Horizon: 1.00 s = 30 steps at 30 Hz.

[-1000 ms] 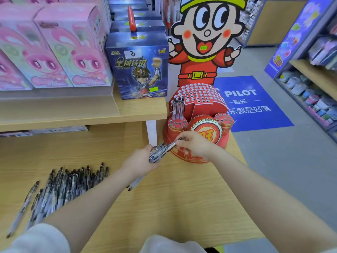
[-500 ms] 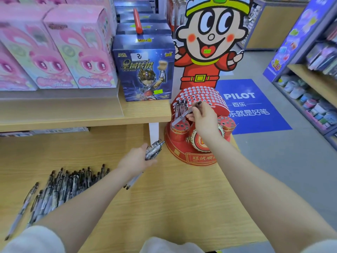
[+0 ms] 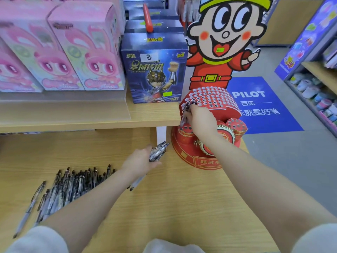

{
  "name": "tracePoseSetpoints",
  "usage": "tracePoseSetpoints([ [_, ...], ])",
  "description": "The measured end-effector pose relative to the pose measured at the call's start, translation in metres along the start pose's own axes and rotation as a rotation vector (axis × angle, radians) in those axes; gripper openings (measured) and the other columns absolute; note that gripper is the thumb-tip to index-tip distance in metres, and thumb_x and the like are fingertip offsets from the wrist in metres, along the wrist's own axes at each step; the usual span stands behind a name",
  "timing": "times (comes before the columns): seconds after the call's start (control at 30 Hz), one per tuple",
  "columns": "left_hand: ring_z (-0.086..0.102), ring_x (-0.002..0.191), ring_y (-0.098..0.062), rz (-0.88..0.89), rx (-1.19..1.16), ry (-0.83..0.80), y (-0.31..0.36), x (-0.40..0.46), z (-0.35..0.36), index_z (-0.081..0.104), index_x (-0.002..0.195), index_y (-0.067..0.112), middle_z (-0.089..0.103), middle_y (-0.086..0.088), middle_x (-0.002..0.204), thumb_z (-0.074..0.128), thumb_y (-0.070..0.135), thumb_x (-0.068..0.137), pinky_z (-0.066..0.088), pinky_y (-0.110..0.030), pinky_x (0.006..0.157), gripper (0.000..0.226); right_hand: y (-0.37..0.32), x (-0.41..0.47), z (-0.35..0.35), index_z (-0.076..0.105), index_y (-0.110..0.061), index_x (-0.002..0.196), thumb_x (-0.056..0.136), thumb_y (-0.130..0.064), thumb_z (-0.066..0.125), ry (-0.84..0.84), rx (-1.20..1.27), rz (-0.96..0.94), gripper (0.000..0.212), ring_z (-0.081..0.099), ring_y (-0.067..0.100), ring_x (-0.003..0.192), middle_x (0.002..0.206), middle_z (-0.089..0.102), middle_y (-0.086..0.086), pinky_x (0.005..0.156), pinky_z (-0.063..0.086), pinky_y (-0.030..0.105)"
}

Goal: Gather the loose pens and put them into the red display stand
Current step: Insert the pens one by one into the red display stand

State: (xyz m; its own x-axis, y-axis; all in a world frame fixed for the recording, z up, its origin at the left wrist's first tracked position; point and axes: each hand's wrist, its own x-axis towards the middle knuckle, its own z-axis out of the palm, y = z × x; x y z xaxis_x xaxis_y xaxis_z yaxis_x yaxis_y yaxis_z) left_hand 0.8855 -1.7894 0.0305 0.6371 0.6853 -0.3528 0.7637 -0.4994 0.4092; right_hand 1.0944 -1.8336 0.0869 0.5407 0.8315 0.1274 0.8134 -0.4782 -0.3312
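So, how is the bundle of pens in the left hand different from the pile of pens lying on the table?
The small bundle of dark clear-barrelled pens is gripped in the left hand, off the light wooden table, near the red cardboard display stand. The loose pile of pens lies flat on that table, far to the left, untouched. The pile holds many more pens and spreads wide; the bundle is tight. Both look like the same kind of pen.

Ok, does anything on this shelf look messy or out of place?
Yes: a heap of loose pens lies scattered on the wooden table at the left, a few strays splayed away from it. They belong in the red display stand, whose holes are mostly empty.
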Motion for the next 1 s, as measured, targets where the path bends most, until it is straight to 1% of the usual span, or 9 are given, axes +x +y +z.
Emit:
tracePoseSetpoints([
  [0.1, 0.059, 0.069, -0.023, 0.005, 0.003, -0.004, 0.002, 0.002, 0.001, 0.047, 0.112, 0.012, 0.062, -0.005, 0.078, 0.061, 0.046, 0.085, 0.047, -0.036, 0.059, 0.046, -0.01, 0.005, 0.001, 0.056, -0.007, 0.11, 0.094, -0.011, 0.048, -0.045, -0.142, 0.015, 0.018, 0.063, 0.037, 0.093, 0.103, 0.063, 0.015, 0.065, 0.041, 0.034],
  [0.23, 0.054, 0.065, -0.02, 0.006, -0.007, 0.001, 0.002, 0.0, 0.002, 0.046, 0.115, 0.01, 0.055, 0.001, 0.07, 0.061, 0.045, 0.086, 0.041, -0.031, 0.055, 0.047, -0.015, 0.006, 0.005, 0.059, -0.007, 0.108, 0.094, -0.005, 0.043, -0.081, -0.147, 0.076, 0.021, 0.063, 0.036, 0.096, 0.106, 0.064, 0.014, 0.069, 0.043, 0.035],
  [0.37, 0.057, 0.067, -0.02, -0.004, -0.025, 0.014, 0.0, -0.003, 0.001, 0.047, 0.117, 0.009, 0.059, -0.002, 0.076, 0.061, 0.045, 0.085, 0.043, -0.031, 0.056, 0.05, -0.007, -0.001, 0.007, 0.062, -0.009, 0.104, 0.094, -0.022, 0.047, -0.136, -0.01, 0.131, 0.022, 0.064, 0.035, 0.089, 0.099, 0.066, 0.013, 0.065, 0.044, 0.033],
  [0.47, 0.055, 0.063, -0.019, -0.002, -0.015, 0.022, 0.002, -0.006, 0.001, 0.048, 0.11, 0.011, 0.055, 0.002, 0.069, 0.061, 0.045, 0.085, 0.041, -0.03, 0.052, 0.043, 0.002, -0.019, 0.004, 0.063, -0.008, 0.095, 0.093, -0.023, 0.051, -0.116, 0.195, 0.041, 0.019, 0.063, 0.027, 0.079, 0.089, 0.067, 0.009, 0.064, 0.045, 0.029],
  [0.6, 0.061, 0.074, -0.025, 0.01, -0.021, 0.016, 0.012, -0.008, 0.003, 0.049, 0.107, 0.012, 0.06, -0.002, 0.08, 0.063, 0.043, 0.084, 0.05, -0.037, 0.064, 0.041, 0.001, -0.047, -0.001, 0.065, -0.016, 0.09, 0.09, -0.017, 0.06, -0.455, 0.5, -0.096, 0.006, 0.057, 0.007, 0.056, 0.08, 0.062, -0.006, 0.062, 0.048, 0.02],
  [0.7, 0.059, 0.074, -0.023, 0.029, -0.019, 0.025, 0.023, -0.009, 0.003, 0.049, 0.102, 0.015, 0.058, -0.002, 0.082, 0.065, 0.04, 0.083, 0.048, -0.035, 0.063, 0.035, 0.002, -0.054, 0.004, 0.066, -0.012, 0.098, 0.088, -0.018, 0.063, -0.6, 0.455, -0.13, 0.013, 0.052, -0.001, 0.061, 0.077, 0.059, -0.008, 0.065, 0.046, 0.017],
  [0.83, 0.059, 0.07, -0.022, 0.052, -0.006, 0.041, 0.03, -0.01, 0.0, 0.045, 0.094, 0.018, 0.058, -0.001, 0.078, 0.065, 0.038, 0.084, 0.046, -0.033, 0.058, 0.031, 0.005, -0.059, 0.003, 0.067, -0.004, 0.097, 0.09, -0.013, 0.061, -0.582, 0.607, -0.045, 0.013, 0.047, -0.002, 0.047, 0.06, 0.052, -0.008, 0.048, 0.036, 0.006],
  [0.93, 0.058, 0.069, -0.023, 0.042, 0.026, 0.051, 0.03, -0.01, -0.001, 0.048, 0.105, 0.014, 0.057, 0.0, 0.075, 0.064, 0.039, 0.084, 0.046, -0.034, 0.057, 0.036, 0.01, -0.062, 0.002, 0.065, -0.008, 0.094, 0.09, -0.013, 0.06, -0.565, 0.742, 0.058, 0.008, 0.053, 0.002, 0.054, 0.067, 0.056, -0.006, 0.044, 0.036, 0.011],
  [1.0, 0.055, 0.067, -0.023, 0.025, 0.045, 0.057, 0.029, -0.01, 0.0, 0.047, 0.113, 0.012, 0.054, 0.0, 0.072, 0.063, 0.039, 0.085, 0.042, -0.031, 0.055, 0.041, 0.013, -0.061, 0.0, 0.06, -0.016, 0.086, 0.092, -0.015, 0.056, -0.537, 0.844, 0.212, 0.007, 0.057, 0.009, 0.061, 0.077, 0.06, -0.003, 0.046, 0.039, 0.016],
])
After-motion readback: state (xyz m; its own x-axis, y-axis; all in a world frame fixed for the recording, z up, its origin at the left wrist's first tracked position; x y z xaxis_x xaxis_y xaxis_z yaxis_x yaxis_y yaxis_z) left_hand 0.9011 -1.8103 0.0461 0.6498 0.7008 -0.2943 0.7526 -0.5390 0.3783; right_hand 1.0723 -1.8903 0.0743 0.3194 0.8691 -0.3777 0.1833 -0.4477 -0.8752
